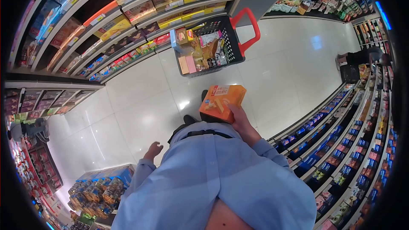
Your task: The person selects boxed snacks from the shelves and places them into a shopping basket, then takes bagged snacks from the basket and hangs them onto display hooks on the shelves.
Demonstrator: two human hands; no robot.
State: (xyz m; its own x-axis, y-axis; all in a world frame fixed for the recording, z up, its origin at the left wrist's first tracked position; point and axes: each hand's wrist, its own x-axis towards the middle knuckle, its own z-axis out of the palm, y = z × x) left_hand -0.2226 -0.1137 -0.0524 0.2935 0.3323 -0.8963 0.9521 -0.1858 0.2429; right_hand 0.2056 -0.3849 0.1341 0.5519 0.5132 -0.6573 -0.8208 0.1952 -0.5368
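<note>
My right hand (pixel 239 119) grips an orange box of wafers (pixel 222 102) in front of my waist. Pale stick-shaped snacks and a red logo are printed on its face. Off to my left side, my left hand (pixel 154 150) hangs loosely with its fingers a little bent and nothing in it. Ahead on the floor stands a black shopping basket (pixel 232 44) with a raised red handle (pixel 255 30). Inside it lie several packets and boxes, among them a yellow box (pixel 182 36), a pink box (pixel 190 64) and a light blue box (pixel 174 41).
Shelves of boxed snacks (pixel 140 10) run along the upper left. More stocked shelves (pixel 341 145) line the right side. A stack of packaged goods (pixel 100 189) stands at the lower left. Another person (pixel 362 57) bends near a dark basket (pixel 350 73) at the far right.
</note>
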